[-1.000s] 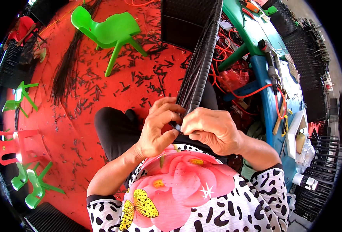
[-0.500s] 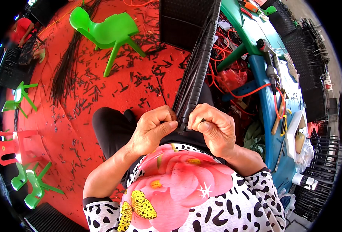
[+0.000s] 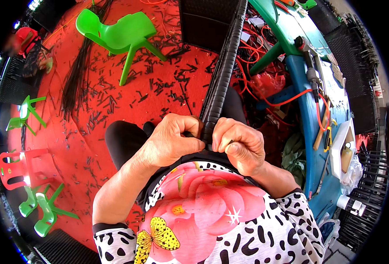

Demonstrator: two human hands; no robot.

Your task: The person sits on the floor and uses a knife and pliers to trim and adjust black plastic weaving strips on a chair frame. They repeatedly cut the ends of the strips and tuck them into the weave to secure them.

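A black woven wicker panel [image 3: 223, 75] stands on edge between my legs, its rounded rim wrapped in flat black strip. My left hand [image 3: 173, 137] is closed at the rim's near end, thumb and curled fingers pressed against its left side. On the other side, my right hand [image 3: 240, 144] is closed in a pinch. A small dark tip shows between that thumb and forefinger, apparently the end of a black wicker strip; most of it is hidden by the fingers. Both hands touch or nearly touch the rim's end, close to my lap.
Scraps of black strip litter the red floor [image 3: 128, 105]. A green chair [image 3: 130, 33] stands ahead, with a bundle of long black strands [image 3: 78, 75] beside it. At right, a blue table [image 3: 306, 132] bears tools and a white tray [image 3: 341, 149]. Red hoses [image 3: 287, 102] run nearby.
My left hand has turned and closed in against the rim, its thumb shifting right. My right hand has moved slightly left and down, still pinching. The panel's rim looks more upright.
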